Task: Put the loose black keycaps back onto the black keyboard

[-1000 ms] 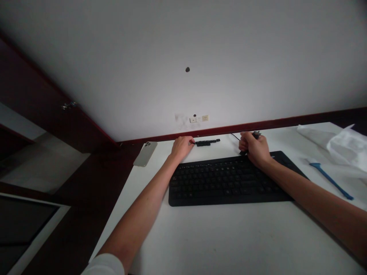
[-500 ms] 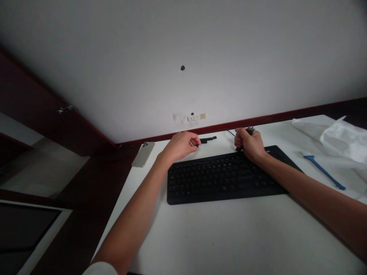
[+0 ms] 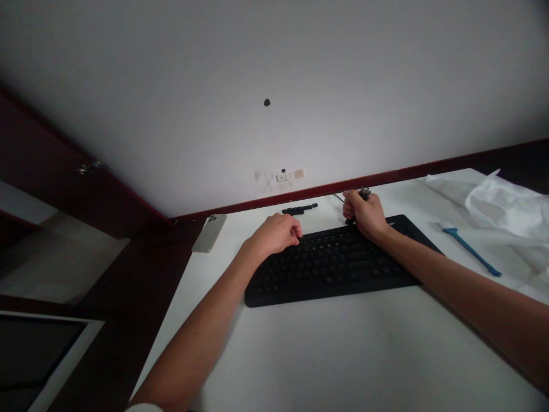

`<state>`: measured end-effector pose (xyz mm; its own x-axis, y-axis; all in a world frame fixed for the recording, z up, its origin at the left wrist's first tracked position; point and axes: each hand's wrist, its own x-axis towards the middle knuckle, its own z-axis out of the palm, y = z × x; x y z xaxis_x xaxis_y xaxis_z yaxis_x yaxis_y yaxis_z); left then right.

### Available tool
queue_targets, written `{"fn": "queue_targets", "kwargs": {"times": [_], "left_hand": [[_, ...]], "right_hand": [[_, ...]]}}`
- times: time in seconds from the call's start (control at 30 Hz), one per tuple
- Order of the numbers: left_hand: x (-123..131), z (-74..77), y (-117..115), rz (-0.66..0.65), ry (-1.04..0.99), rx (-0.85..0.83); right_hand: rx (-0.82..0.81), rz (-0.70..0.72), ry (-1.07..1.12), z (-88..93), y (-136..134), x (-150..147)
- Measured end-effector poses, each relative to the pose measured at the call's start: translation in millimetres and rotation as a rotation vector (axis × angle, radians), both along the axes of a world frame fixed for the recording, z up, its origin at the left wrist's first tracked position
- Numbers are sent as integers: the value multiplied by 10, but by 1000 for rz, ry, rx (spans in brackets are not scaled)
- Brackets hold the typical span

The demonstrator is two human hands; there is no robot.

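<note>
A black keyboard (image 3: 326, 269) lies on the white table. Over its upper left keys is my left hand (image 3: 281, 232), its fingers curled and pressed together; whether something small is in them is hidden. My right hand (image 3: 364, 212) is wrapped round a dark brush (image 3: 364, 193), whose bristly end sticks up above the fist while the black lower end points down by the keyboard's back edge. Several loose black keycaps (image 3: 300, 209) lie in a row on the table behind the keyboard.
A phone (image 3: 209, 233) lies at the table's left edge. To the right are a blue plastic tool (image 3: 472, 252) with a brush-like end and a crumpled white sheet (image 3: 510, 203). A thin black cable (image 3: 338, 198) runs off the back. Wall sockets (image 3: 290, 175) sit beyond.
My left hand has moved from beside the loose keycaps back toward me, onto the keyboard's upper left. My right hand still holds the brush. The view has shifted slightly.
</note>
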<state>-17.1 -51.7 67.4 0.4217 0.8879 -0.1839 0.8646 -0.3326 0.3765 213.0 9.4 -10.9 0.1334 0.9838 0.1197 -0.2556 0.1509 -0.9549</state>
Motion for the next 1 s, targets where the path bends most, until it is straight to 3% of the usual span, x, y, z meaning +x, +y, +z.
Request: {"fn": "queue_targets", "kwargs": {"times": [0.27,0.77,1.0], "left_hand": [[66,-42,-18,39,14,-31],[0,-55,56,-65,10,-29],[12,-51,40,-41,46,-6]], "right_hand": [[14,7,-28,-49,32,21],[-11,22,0,-15,20,6],[-1,31,-10,-45,32,17]]}}
